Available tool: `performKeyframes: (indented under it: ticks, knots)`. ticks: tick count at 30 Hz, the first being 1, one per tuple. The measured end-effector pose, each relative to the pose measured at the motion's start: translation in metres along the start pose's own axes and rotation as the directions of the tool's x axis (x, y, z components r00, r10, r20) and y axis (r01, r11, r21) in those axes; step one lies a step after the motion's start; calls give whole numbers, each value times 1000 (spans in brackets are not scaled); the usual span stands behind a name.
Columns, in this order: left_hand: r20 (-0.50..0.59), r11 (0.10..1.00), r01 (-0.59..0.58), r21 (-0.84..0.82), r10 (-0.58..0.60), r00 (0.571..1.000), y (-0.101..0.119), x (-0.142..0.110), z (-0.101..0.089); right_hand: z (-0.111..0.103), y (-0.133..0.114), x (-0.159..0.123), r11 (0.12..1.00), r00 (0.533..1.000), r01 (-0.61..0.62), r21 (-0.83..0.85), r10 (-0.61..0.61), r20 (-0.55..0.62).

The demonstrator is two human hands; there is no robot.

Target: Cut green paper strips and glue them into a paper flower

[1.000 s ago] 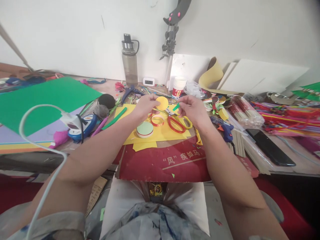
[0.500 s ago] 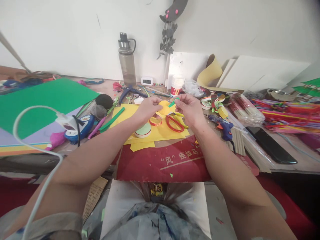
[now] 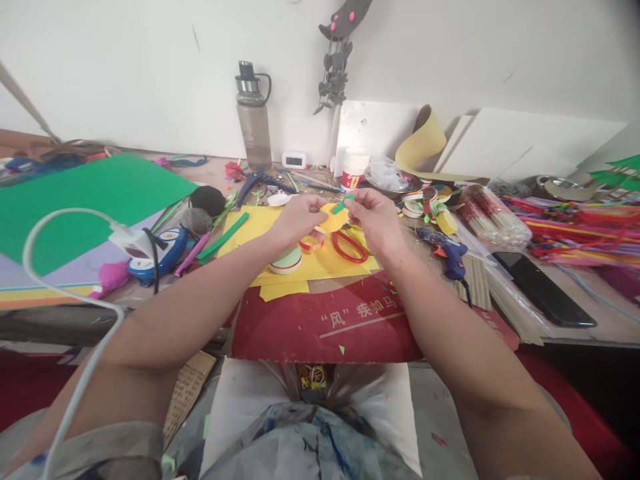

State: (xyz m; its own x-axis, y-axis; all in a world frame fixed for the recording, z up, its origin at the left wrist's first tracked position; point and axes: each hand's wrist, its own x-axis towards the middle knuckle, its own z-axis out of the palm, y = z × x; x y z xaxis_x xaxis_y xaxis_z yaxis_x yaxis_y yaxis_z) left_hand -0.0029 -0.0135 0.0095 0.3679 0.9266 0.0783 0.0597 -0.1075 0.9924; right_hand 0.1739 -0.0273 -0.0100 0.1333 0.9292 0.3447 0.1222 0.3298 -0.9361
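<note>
My left hand (image 3: 301, 219) pinches the left edge of a round yellow paper piece (image 3: 333, 223) above the yellow sheets (image 3: 240, 243). Between the fingertips of my right hand (image 3: 373, 217) is a small green paper strip (image 3: 343, 205), its lower end lying over the top of the yellow piece. Whether the strip is stuck to it I cannot tell. Just below lie red-handled scissors (image 3: 349, 247), partly covered, and a red and yellow paper ring (image 3: 311, 245). A pale green disc with a white and red rim (image 3: 287, 260) sits under my left wrist.
A blue glue gun (image 3: 450, 257) and a black phone (image 3: 544, 288) lie at the right. Behind stand a water bottle (image 3: 253, 120) and paper cups (image 3: 354, 170). Green sheets (image 3: 95, 200) and a white cable (image 3: 75, 217) are at the left. Red cardboard (image 3: 300, 327) covers the front edge.
My right hand has moved slightly left, bringing the green strip further over the yellow piece. The yellow piece has shifted a little and now covers more of the scissors' surroundings.
</note>
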Motion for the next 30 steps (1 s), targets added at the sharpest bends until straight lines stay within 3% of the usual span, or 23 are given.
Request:
performKeyframes:
  ticks: [12, 30]
  knots:
    - [-25, 999, -32, 27, 33, 999, -1, 0, 1, 4, 0, -1, 996, 997, -75, 54, 76, -11]
    - [17, 999, -49, 23, 49, 999, -9, 5, 1, 5, 4, 1, 998, 999, -40, 41, 41, -21]
